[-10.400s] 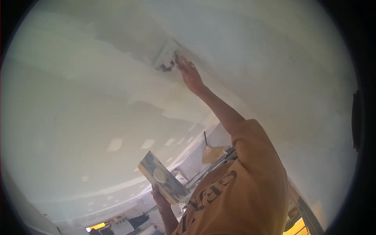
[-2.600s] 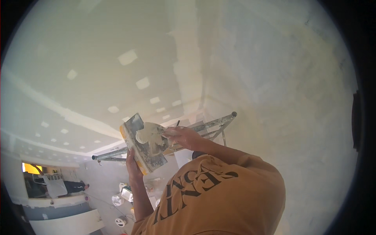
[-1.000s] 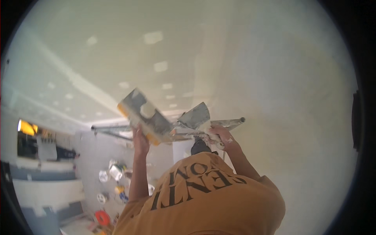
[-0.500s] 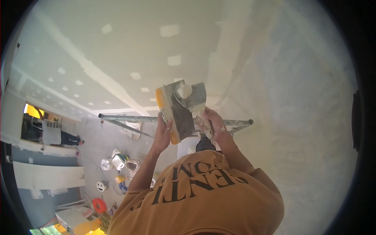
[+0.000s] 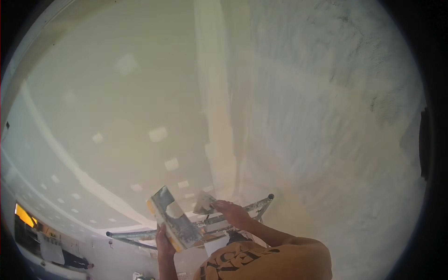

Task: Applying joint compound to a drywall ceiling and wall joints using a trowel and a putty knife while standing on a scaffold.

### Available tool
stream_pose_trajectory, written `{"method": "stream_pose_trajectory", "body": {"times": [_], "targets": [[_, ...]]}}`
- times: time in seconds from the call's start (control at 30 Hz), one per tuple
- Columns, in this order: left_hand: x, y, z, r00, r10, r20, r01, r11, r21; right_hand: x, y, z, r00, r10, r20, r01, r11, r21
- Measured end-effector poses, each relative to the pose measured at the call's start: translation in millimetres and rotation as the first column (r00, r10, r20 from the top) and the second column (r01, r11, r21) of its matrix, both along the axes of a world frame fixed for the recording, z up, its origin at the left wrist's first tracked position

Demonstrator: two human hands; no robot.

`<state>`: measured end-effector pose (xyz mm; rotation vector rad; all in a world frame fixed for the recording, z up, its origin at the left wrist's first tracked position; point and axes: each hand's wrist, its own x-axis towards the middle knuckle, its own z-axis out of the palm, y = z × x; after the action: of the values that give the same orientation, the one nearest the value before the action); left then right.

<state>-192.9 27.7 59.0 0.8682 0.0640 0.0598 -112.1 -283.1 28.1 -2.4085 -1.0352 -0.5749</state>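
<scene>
My left hand [image 5: 164,241] grips a wide filling knife [image 5: 185,229] by its yellow-orange back edge. The blade is tilted, face up, and carries a pale lump of joint compound [image 5: 175,210]. To its right, my right hand [image 5: 232,213] is closed on a smaller filling knife [image 5: 203,206] smeared with compound. The smaller blade points left towards the wide one, with a gap between them. The smaller knife's handle is mostly hidden by my fingers.
A metal scaffold frame [image 5: 128,234] crosses below my hands. Plasterboard [image 5: 107,107] with filled spots and a long pale seam [image 5: 217,93] spreads above, beside a mottled whitish surface [image 5: 317,116] at right. Another person [image 5: 52,248] is far off at lower left.
The view has tilted up, so hands and scaffold sit lower. My right hand has drawn the smaller knife away from the wide knife, to the right.
</scene>
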Motion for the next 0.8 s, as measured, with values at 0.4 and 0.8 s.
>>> {"method": "stream_pose_trajectory", "body": {"times": [0.4, 0.8], "targets": [[16.9, 11.5, -7.8, 0.927, 0.362, 0.097, -0.358, 0.777, 0.517, -40.6, 10.8, 17.7, -0.086, 0.784, -0.615, 0.585, 0.54, 0.605], [-6.2, -28.7, -3.9, 0.991, 0.056, 0.118, -0.113, 0.817, 0.565, 26.2, 49.3, 54.3, 0.029, 0.931, -0.363, 0.476, 0.307, 0.824]]}}
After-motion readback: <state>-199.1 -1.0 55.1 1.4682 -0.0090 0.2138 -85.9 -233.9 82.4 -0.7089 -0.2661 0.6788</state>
